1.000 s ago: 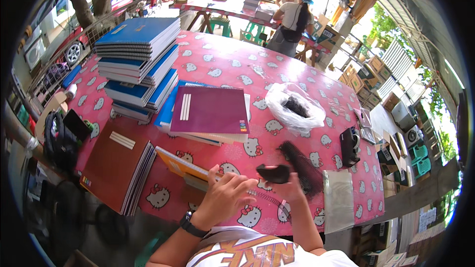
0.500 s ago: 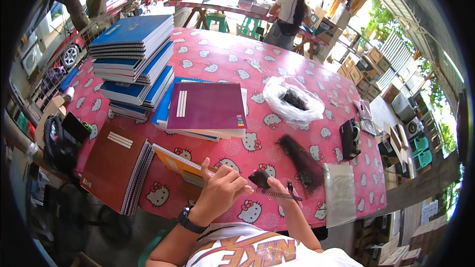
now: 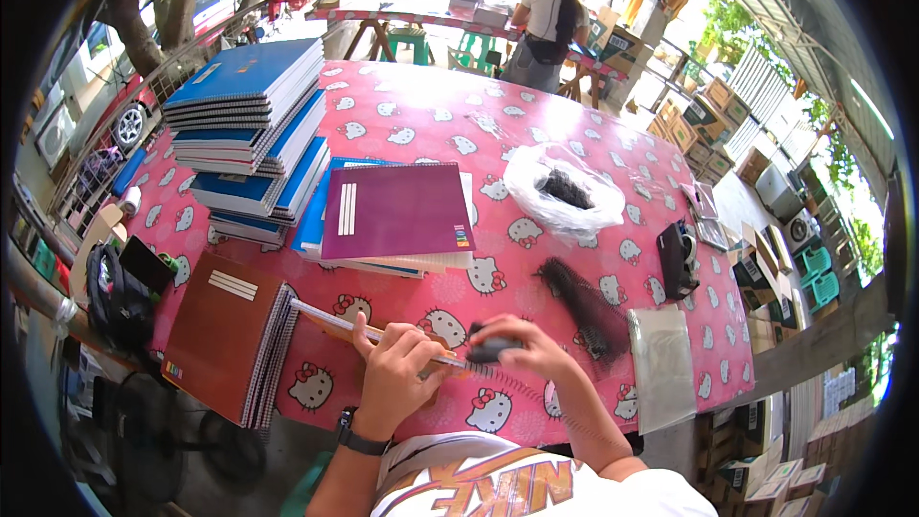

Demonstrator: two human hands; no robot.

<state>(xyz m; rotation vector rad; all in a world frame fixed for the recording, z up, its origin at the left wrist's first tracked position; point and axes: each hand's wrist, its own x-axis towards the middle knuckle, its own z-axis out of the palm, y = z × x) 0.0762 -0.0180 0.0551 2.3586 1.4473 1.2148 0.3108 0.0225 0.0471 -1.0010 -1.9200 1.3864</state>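
**Notebook tipped on edge, my right fingers (image 3: 512,325) over the black tool**

Since the frame half a second ago, I have turned the notebook (image 3: 330,316) so its thin edge faces up, where its orange cover showed. My right hand has rolled from under the black tool (image 3: 493,348) to over it, and the loose coil (image 3: 522,390) has swung down along my forearm.

In the head view, the only one, my left fingers (image 3: 407,343) clasp the notebook near its right-hand end, above the counter (image 3: 316,421) and just beside the brown notebooks (image 3: 225,325). My right fingers are wrapped around the tool, close against that end, where the coil begins.

I judge the binding part-way at most: a long length of coil trails free, and my left hand hides how many holes are filled. The brown notebooks and the blue stack (image 3: 254,77) show coils along their edges, so those look done. For the pile under the purple notebook (image 3: 397,211), I cannot tell. Spare coils (image 3: 584,316) lie beyond my right hand.
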